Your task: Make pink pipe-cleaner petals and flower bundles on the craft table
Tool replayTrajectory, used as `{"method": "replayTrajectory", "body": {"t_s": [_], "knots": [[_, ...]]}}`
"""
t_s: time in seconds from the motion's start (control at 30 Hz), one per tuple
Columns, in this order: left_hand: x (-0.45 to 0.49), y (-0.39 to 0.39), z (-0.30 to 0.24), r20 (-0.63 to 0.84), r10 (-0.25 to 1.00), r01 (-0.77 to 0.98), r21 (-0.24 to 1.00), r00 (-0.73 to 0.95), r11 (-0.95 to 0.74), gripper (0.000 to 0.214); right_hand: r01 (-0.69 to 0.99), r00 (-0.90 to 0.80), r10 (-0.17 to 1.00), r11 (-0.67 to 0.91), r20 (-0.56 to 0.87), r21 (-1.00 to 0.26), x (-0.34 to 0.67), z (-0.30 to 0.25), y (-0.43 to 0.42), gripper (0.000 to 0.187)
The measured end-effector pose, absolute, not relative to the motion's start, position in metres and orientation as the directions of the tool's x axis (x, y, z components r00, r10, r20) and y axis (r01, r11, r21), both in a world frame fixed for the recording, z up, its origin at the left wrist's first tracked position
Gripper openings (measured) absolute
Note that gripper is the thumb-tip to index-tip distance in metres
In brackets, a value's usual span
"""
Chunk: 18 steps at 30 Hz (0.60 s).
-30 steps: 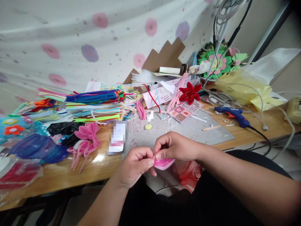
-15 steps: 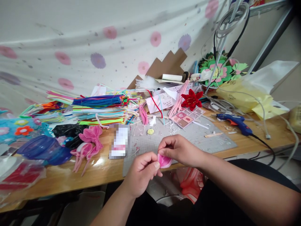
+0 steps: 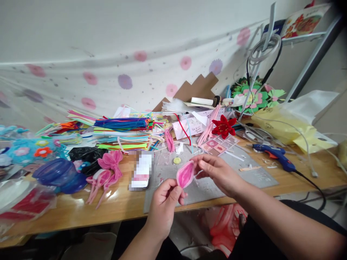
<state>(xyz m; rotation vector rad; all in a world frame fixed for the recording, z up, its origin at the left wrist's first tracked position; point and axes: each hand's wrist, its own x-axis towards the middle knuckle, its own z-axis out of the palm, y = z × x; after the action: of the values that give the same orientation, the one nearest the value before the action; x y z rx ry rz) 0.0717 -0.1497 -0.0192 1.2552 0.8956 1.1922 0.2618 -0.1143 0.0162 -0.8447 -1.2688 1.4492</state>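
A pink pipe-cleaner petal [image 3: 185, 176] with a pale rim is held up over the front of the grey cutting mat [image 3: 173, 196]. My left hand [image 3: 165, 206] pinches its lower end between thumb and fingers. At the upper right tip, my right hand [image 3: 217, 173] has its thumb and forefinger closed around the edge, other fingers loosely curled. Beyond the hands, a small yellow disc [image 3: 177, 160] lies on the mat. Pink fuzzy flower pieces [image 3: 110, 166] rest on the table to the left.
Bundles of coloured pipe cleaners [image 3: 121, 124] are piled at the back left. A phone [image 3: 141, 170], blurred out, lies left of the mat. On the right are a blue glue gun [image 3: 276, 154] with its cord, scissors [image 3: 255, 133] and a red fabric flower [image 3: 224, 126].
The petal has been raised and turned so its pink inner face shows opened out. My right hand has shifted slightly right, and the camera view has tilted up.
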Motion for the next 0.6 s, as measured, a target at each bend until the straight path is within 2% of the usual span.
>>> {"method": "replayTrajectory", "body": {"t_s": [0.23,0.4,0.6], "knots": [[0.079,-0.148,-0.017,0.103,0.967,-0.134,0.988,0.234,-0.073,0.020,-0.105,-0.184,0.973,0.124,0.142,-0.987,0.241,0.018,-0.110,0.032],[0.080,-0.151,-0.012,0.057,0.970,-0.014,0.998,0.235,-0.056,0.022,-0.085,-0.188,0.972,0.128,0.142,-0.988,0.235,0.017,-0.111,0.029],[0.080,-0.156,0.000,0.218,0.942,0.161,0.951,0.254,-0.263,0.015,-0.105,-0.192,0.963,0.174,0.191,-0.979,0.227,0.014,-0.115,0.024]]}}
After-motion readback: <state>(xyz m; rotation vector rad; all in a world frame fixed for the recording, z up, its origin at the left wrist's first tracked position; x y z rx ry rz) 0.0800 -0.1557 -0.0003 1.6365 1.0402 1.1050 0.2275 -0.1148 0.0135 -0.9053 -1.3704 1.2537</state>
